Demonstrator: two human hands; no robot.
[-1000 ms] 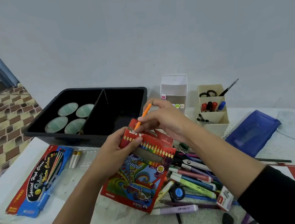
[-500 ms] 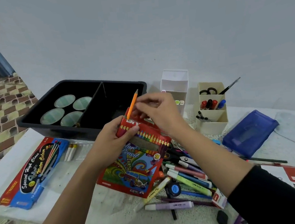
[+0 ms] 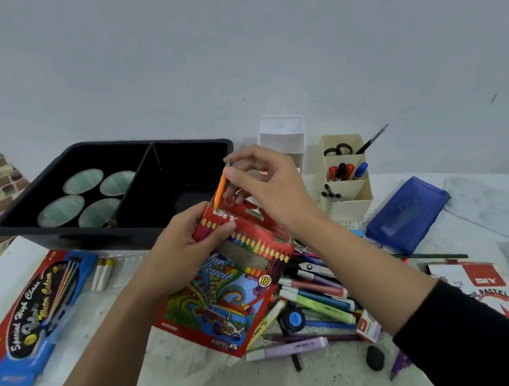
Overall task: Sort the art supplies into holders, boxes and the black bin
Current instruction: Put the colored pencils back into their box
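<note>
An orange pencil [image 3: 221, 192], pinched by the right hand [image 3: 266, 187], is held at the pencil box [image 3: 225, 300] gripped by the left hand [image 3: 185, 246]; many markers [image 3: 315, 290] lie unsorted.

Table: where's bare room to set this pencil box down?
Bare tabletop lies along the near edge, in front of the pencil box and left of the purple marker. Another patch lies beyond the blue case. The marker pile right of the box is crowded.

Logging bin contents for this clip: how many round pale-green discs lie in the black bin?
4, all in the left compartment of the black bin: back-left disc, back-right disc, front-left disc, front-right disc. The dark right compartment may hide more.
</note>
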